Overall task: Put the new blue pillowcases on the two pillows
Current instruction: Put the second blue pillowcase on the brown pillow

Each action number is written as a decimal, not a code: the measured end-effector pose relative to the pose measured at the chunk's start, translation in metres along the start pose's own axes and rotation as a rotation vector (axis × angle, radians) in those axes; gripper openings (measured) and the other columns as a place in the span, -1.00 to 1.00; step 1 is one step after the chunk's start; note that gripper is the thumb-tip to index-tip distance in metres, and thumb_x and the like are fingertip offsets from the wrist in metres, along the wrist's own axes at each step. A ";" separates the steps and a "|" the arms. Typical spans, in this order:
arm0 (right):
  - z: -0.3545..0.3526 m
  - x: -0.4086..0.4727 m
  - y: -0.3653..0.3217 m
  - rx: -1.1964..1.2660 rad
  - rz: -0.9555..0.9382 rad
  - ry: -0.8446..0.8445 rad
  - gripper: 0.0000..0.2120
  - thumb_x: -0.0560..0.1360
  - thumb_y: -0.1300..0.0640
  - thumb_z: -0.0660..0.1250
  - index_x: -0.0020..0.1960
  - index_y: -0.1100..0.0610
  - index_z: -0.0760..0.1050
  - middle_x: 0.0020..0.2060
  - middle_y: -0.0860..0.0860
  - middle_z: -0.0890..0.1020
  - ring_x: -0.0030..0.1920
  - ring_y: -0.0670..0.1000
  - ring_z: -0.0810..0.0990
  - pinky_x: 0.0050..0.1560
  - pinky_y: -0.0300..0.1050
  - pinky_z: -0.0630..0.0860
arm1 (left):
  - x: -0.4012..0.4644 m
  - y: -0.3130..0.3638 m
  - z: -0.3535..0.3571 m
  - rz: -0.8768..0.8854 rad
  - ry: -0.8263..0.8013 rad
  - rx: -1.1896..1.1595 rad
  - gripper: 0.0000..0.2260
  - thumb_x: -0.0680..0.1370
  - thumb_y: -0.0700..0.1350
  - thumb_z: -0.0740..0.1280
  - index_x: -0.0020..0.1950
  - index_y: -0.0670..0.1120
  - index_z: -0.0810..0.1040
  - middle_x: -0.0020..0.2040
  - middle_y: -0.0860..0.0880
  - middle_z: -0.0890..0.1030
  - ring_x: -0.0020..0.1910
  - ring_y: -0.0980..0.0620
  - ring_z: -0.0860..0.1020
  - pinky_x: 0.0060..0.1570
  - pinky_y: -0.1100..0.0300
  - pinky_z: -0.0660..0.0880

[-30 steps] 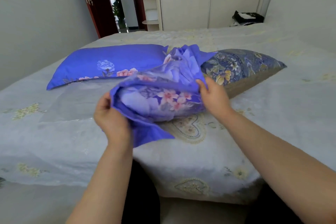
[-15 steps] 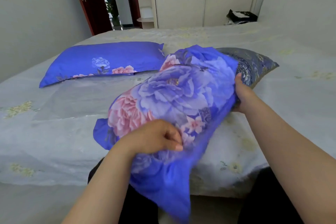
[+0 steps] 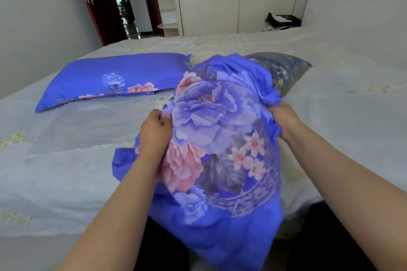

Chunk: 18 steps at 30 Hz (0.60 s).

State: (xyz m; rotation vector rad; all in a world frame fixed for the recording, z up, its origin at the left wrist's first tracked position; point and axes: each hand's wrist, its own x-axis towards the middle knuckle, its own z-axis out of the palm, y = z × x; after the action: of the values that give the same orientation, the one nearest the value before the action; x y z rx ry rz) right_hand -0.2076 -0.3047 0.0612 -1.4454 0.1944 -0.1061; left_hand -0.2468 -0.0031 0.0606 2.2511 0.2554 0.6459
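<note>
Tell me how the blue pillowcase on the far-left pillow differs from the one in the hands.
The far-left pillowcase lies flat and smooth on the bed; the held pillowcase is bunched and hangs over the bed's edge. Nothing touches the far-left one; the left hand and right hand each grip the held one. Both are blue with pink and lilac flowers.

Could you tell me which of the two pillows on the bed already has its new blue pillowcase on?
The pillow on the left, lying flat in bright blue fabric. The right pillow shows a darker grey-blue floral cover, half hidden behind the loose pillowcase.
</note>
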 end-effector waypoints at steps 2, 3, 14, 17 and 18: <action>0.004 0.006 -0.037 -0.105 -0.148 -0.073 -0.78 0.49 0.37 0.28 0.11 0.22 0.56 -0.26 -0.08 0.69 -0.34 -0.17 0.61 -0.27 -0.31 0.56 | -0.022 0.012 0.011 0.019 0.221 -0.201 -0.77 0.59 -0.11 0.22 -0.24 -0.10 0.27 -0.36 -0.01 0.35 -0.31 -0.10 0.33 -0.28 0.08 0.24; 0.005 0.012 -0.053 -0.228 -0.225 -0.067 -0.74 0.51 0.36 0.28 0.19 0.25 0.52 -0.17 -0.08 0.66 -0.31 -0.24 0.58 -0.28 -0.43 0.49 | -0.032 0.018 0.016 0.047 0.303 -0.303 -0.78 0.59 -0.12 0.21 -0.23 -0.08 0.27 -0.35 0.01 0.33 -0.32 -0.04 0.30 -0.29 0.10 0.24; -0.021 -0.002 -0.033 -1.002 -0.295 -0.113 -0.53 0.59 0.02 0.19 0.46 0.16 0.26 0.40 0.16 0.37 0.38 0.09 0.37 0.29 -0.23 0.23 | -0.032 -0.004 0.040 0.289 0.089 -0.096 -0.76 0.55 0.04 0.28 0.06 -0.11 0.53 -0.04 -0.08 0.56 -0.04 -0.12 0.51 -0.03 0.05 0.44; -0.018 -0.047 -0.002 -1.037 -0.470 -0.064 -0.46 0.53 -0.16 0.23 0.44 0.03 0.32 0.43 0.11 0.33 0.43 0.08 0.28 0.43 -0.04 0.19 | -0.041 -0.010 0.030 0.217 -0.026 -0.203 -0.75 0.52 0.09 0.31 0.15 0.03 0.51 0.05 0.08 0.59 0.03 0.03 0.53 0.02 0.15 0.46; -0.016 -0.061 0.006 -1.060 -0.527 -0.060 -0.41 0.48 -0.24 0.23 0.44 -0.01 0.31 0.44 0.08 0.31 0.45 0.08 0.25 0.45 0.01 0.18 | -0.046 -0.012 0.027 0.192 -0.062 -0.243 -0.75 0.51 0.08 0.32 0.15 0.06 0.51 0.06 0.13 0.59 0.04 0.09 0.54 0.03 0.22 0.44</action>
State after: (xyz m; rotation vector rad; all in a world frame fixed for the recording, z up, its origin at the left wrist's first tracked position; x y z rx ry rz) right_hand -0.2710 -0.3075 0.0580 -2.5303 -0.2336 -0.4352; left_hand -0.2719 -0.0289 0.0189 2.0712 -0.0692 0.6672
